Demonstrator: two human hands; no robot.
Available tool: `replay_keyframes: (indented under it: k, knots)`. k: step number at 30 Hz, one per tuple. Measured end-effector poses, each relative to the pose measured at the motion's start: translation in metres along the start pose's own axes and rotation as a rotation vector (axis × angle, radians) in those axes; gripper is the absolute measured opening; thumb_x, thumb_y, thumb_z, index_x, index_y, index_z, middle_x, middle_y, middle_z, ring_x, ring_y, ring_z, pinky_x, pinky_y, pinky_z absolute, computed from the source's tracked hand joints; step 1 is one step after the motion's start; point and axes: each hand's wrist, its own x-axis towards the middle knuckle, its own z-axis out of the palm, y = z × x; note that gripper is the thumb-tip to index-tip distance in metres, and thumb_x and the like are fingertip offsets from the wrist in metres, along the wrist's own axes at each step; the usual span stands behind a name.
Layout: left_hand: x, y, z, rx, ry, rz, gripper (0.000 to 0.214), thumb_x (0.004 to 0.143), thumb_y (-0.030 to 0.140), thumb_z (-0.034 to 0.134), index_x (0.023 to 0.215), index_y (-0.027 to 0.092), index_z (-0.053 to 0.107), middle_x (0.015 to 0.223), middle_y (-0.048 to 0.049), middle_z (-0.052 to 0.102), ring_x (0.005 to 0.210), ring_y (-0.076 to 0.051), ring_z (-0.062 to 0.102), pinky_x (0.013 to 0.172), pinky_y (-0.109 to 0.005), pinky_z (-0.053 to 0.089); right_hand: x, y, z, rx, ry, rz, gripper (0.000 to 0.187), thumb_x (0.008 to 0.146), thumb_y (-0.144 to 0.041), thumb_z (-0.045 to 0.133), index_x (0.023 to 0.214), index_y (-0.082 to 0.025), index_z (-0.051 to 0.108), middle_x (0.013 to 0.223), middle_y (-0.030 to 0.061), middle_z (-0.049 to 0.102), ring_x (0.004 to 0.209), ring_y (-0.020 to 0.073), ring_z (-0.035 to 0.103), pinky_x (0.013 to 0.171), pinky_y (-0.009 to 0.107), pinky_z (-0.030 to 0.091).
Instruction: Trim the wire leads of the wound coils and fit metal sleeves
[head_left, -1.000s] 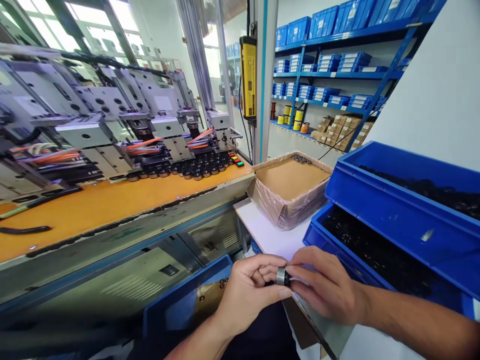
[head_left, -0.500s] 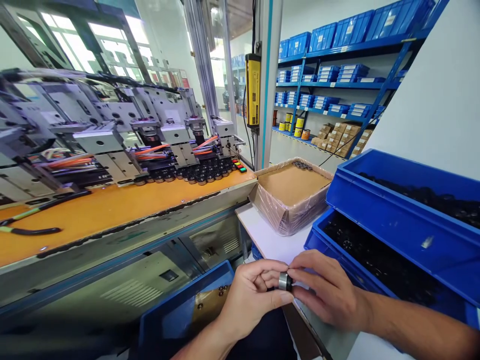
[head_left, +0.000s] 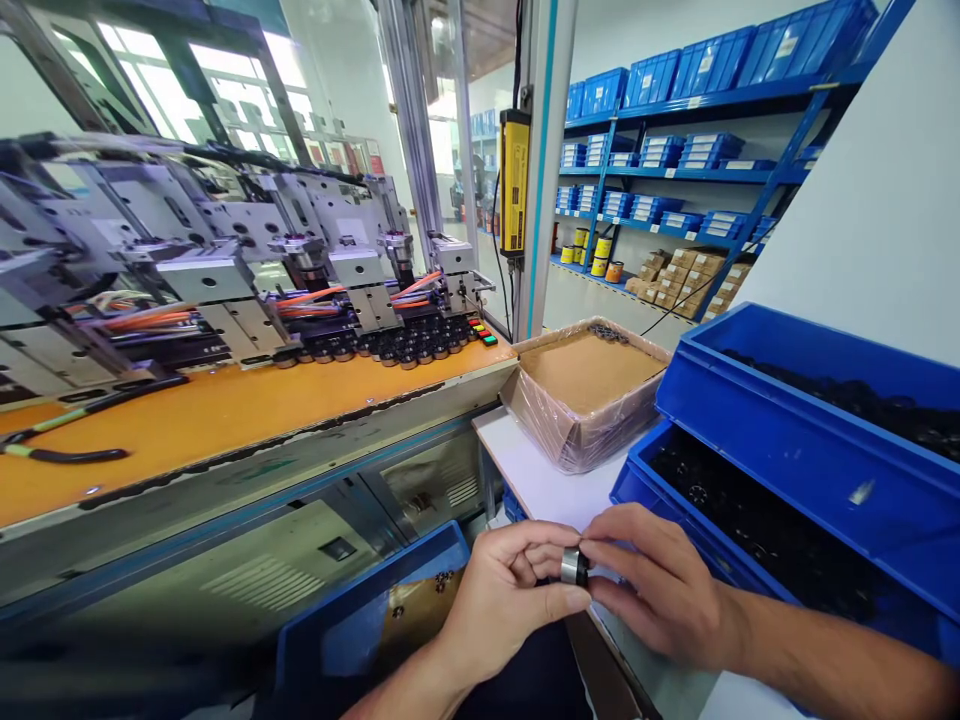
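A small silver metal ring with a black part on its right side (head_left: pixel 572 566) is held between both hands, low in the middle of the view. My left hand (head_left: pixel 504 590) is closed on it, with the thumb below and the index finger above. From the right, the fingertips of my right hand (head_left: pixel 651 572) pinch the black side of the same piece. Fingers cover part of it, so its inner shape is hidden.
An orange bench (head_left: pixel 247 410) carries a machine, pliers (head_left: pixel 67 450) and several black round parts (head_left: pixel 420 340). A plastic-wrapped cardboard box (head_left: pixel 592 385) stands beyond my hands. Stacked blue bins (head_left: pixel 795 440) with black parts are on the right; another blue bin (head_left: pixel 352 600) sits lower left.
The whole view has shifted slightly. Both hands keep their grip on the ring piece, with almost no other movement.
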Motion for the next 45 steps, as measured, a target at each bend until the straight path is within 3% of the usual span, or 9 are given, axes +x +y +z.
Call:
replay_keyframes:
  k: [10, 21, 25, 30, 34, 38, 42, 45]
  knots:
    - [0.000, -0.002, -0.001, -0.040, -0.002, -0.015, 0.037, 0.057, 0.005, 0.090, 0.090, 0.020, 0.079, 0.083, -0.0023, 0.082, 0.077, -0.011, 0.075, 0.074, -0.015, 0.058, 0.005, 0.000, -0.002, 0.013, 0.010, -0.004, 0.023, 0.092, -0.008, 0.059, 0.114, -0.006, 0.061, 0.096, 0.0146, 0.066, 0.091, 0.0197, 0.064, 0.073, 0.032, 0.058]
    - [-0.004, 0.003, -0.004, -0.031, 0.006, -0.164, 0.039, 0.051, 0.010, 0.093, 0.088, 0.016, 0.080, 0.080, -0.0051, 0.082, 0.070, -0.013, 0.077, 0.067, -0.016, 0.061, -0.004, 0.000, 0.001, -0.118, -0.033, -0.092, 0.016, 0.092, -0.011, 0.060, 0.108, -0.006, 0.064, 0.086, 0.0093, 0.066, 0.082, 0.0180, 0.062, 0.067, 0.030, 0.058]
    - [-0.004, 0.003, -0.004, -0.036, 0.004, -0.161, 0.038, 0.051, 0.008, 0.093, 0.086, 0.016, 0.080, 0.079, -0.0046, 0.082, 0.069, -0.014, 0.077, 0.068, -0.017, 0.061, 0.000, -0.002, 0.001, -0.102, -0.025, -0.097, 0.016, 0.094, -0.010, 0.057, 0.108, -0.006, 0.063, 0.081, 0.0080, 0.066, 0.077, 0.0164, 0.061, 0.064, 0.028, 0.058]
    - [-0.003, -0.016, 0.009, -0.132, 0.076, 0.043, 0.037, 0.053, 0.009, 0.092, 0.085, 0.020, 0.080, 0.083, -0.0053, 0.083, 0.073, -0.014, 0.077, 0.067, -0.016, 0.060, 0.001, -0.002, 0.002, -0.171, 0.059, -0.095, 0.020, 0.094, -0.015, 0.057, 0.111, -0.005, 0.061, 0.086, 0.0103, 0.066, 0.080, 0.0182, 0.064, 0.068, 0.031, 0.059]
    - [-0.002, -0.027, 0.020, -0.144, 0.143, 0.226, 0.036, 0.055, 0.007, 0.091, 0.086, 0.022, 0.079, 0.094, -0.0058, 0.082, 0.086, -0.017, 0.077, 0.078, -0.020, 0.060, 0.005, -0.006, 0.000, -0.236, 0.165, -0.114, 0.016, 0.094, -0.011, 0.053, 0.106, -0.005, 0.063, 0.087, 0.0116, 0.066, 0.084, 0.0201, 0.066, 0.068, 0.031, 0.059]
    - [0.001, -0.012, 0.018, 0.119, 0.149, 0.379, 0.045, 0.055, 0.006, 0.090, 0.093, 0.027, 0.079, 0.091, -0.0041, 0.081, 0.083, -0.017, 0.076, 0.077, -0.021, 0.059, 0.010, -0.013, -0.004, -0.122, 0.187, -0.036, 0.019, 0.093, -0.004, 0.050, 0.106, -0.006, 0.064, 0.091, 0.0130, 0.067, 0.090, 0.0204, 0.067, 0.074, 0.029, 0.060]
    - [0.006, 0.010, 0.009, 0.559, 0.023, 0.563, 0.031, 0.058, 0.015, 0.091, 0.086, 0.025, 0.082, 0.076, -0.0061, 0.077, 0.068, -0.016, 0.071, 0.065, -0.022, 0.056, 0.011, -0.016, -0.006, 0.002, 0.148, 0.087, 0.018, 0.096, -0.010, 0.050, 0.108, -0.011, 0.063, 0.090, 0.0118, 0.068, 0.087, 0.0192, 0.068, 0.074, 0.029, 0.061]
    - [0.009, 0.015, 0.001, 0.655, -0.029, 0.675, 0.027, 0.062, 0.017, 0.089, 0.087, 0.026, 0.082, 0.068, -0.0059, 0.076, 0.060, -0.015, 0.069, 0.059, -0.021, 0.053, 0.012, -0.014, -0.003, 0.025, 0.124, 0.053, 0.017, 0.099, -0.019, 0.048, 0.105, -0.014, 0.063, 0.083, 0.0094, 0.069, 0.076, 0.0176, 0.069, 0.068, 0.027, 0.061]
